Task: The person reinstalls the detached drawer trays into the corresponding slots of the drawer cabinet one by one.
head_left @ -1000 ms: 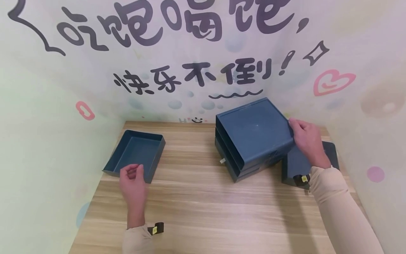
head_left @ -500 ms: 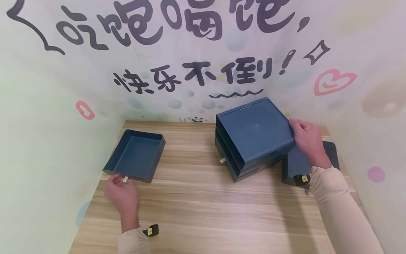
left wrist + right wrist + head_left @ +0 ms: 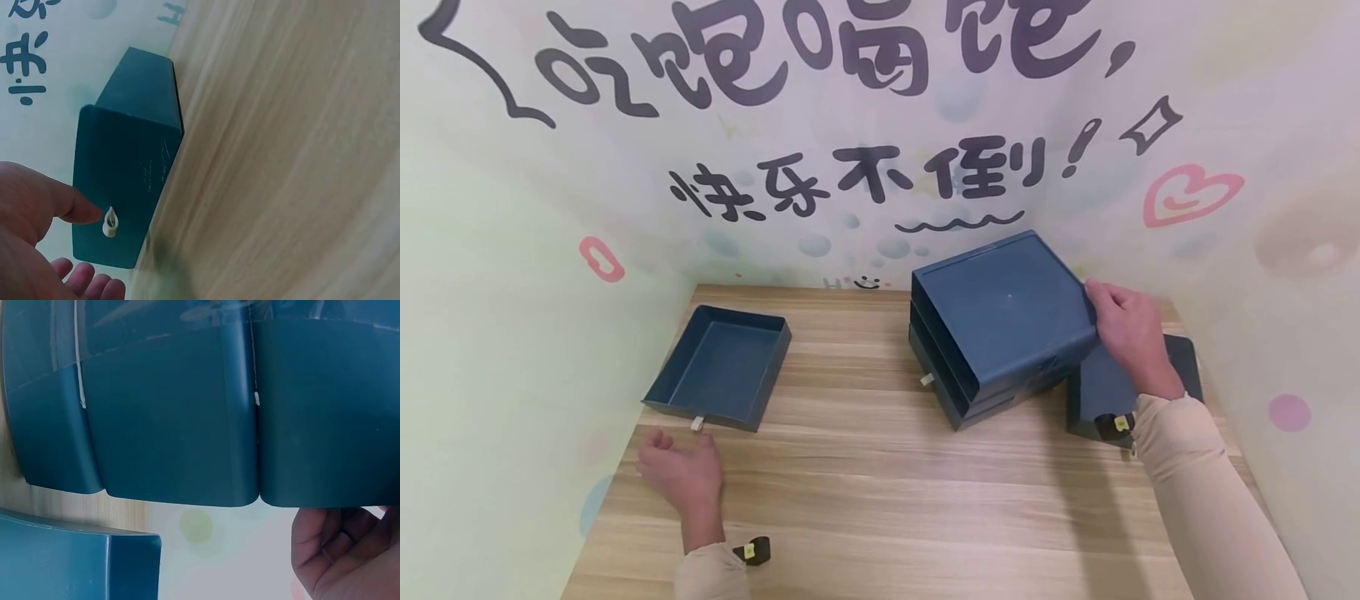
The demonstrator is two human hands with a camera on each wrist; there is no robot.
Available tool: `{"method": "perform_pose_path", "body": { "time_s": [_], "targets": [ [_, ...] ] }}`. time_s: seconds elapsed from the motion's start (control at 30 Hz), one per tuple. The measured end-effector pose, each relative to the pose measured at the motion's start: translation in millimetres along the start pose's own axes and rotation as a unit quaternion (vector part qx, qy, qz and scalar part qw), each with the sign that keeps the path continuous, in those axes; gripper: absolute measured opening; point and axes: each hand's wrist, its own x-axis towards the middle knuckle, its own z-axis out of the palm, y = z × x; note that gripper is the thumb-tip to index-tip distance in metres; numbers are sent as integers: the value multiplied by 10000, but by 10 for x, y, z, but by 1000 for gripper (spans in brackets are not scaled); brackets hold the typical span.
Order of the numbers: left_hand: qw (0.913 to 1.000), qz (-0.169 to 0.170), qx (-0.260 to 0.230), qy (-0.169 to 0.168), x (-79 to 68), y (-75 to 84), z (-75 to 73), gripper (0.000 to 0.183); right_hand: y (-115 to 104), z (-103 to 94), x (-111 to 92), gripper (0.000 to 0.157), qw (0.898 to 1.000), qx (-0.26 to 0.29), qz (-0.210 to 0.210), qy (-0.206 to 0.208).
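Observation:
A shallow blue drawer (image 3: 730,367) lies at the table's left, a small pale loop pull (image 3: 110,222) on its front. My left hand (image 3: 681,471) is just in front of that drawer and holds nothing. In the left wrist view its thumb is near the loop, the other fingers loosely bent. A blue stacked drawer cabinet (image 3: 1003,308) stands right of centre, turned at an angle. My right hand (image 3: 1126,329) grips its upper right edge, and in the right wrist view those fingers curl at the cabinet's edge. Some fingertips are hidden.
Another blue drawer (image 3: 1105,379) sits right of the cabinet, partly beneath my right forearm. A small pale tab (image 3: 927,380) shows on the cabinet's lower left side. Printed walls (image 3: 865,250) border the wooden table (image 3: 865,500) behind and at both sides.
My left hand has drawn back from over the drawer's front, down and to the left, and the loop pull came into sight. My right hand, the cabinet and the drawers look unmoved.

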Motion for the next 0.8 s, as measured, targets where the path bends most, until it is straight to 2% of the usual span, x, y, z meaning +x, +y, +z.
{"method": "perform_pose_path", "body": {
  "time_s": [0.13, 0.4, 0.63, 0.8],
  "targets": [
    [10000, 9, 29, -69, 16, -37, 1, 60, -2, -2, -7, 68, 10000, 47, 41, -24],
    [9972, -282, -287, -635, 40, -77, -1, 64, -3, -18, -9, 70, 9999, 4, 106, -66],
    [9968, -178, -306, -716, 54, -118, 39, 60, -5, -21, -11, 70, 10000, -12, 78, -49],
    [9967, -148, -102, -795, 66, -137, 56, 56, -14, -13, -14, 69, 10000, 38, 88, -1]
  ]
}}
